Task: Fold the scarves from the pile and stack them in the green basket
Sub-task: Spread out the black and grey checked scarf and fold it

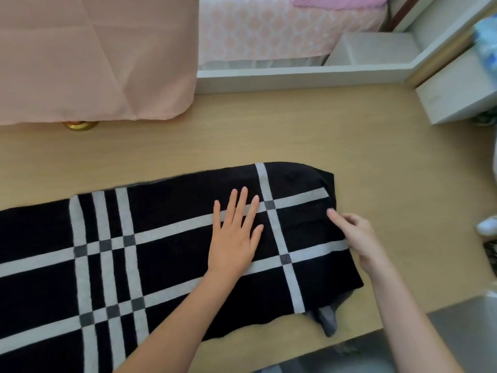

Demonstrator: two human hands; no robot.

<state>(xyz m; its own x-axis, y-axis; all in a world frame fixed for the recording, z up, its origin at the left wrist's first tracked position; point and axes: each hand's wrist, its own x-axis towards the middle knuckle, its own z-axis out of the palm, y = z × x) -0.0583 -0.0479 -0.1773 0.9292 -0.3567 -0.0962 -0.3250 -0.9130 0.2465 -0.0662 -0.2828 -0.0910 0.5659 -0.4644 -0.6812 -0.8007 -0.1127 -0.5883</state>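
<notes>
A black scarf with grey-white crossing stripes [166,254] lies spread flat across the wooden table [295,130], running from the lower left to the right. My left hand [235,238] presses flat on it with straight fingers near its right part. My right hand [355,235] touches the scarf's right end with loosely curled fingers, the forefinger on the cloth. A grey underside corner of the scarf [326,319] sticks out at the near right. No green basket and no pile are in view.
A peach cloth [88,57] hangs over the table's far left, with a brass object [80,126] under its hem. A white box [457,90] stands at the far right. A white ledge [295,76] borders the back; a bed lies beyond.
</notes>
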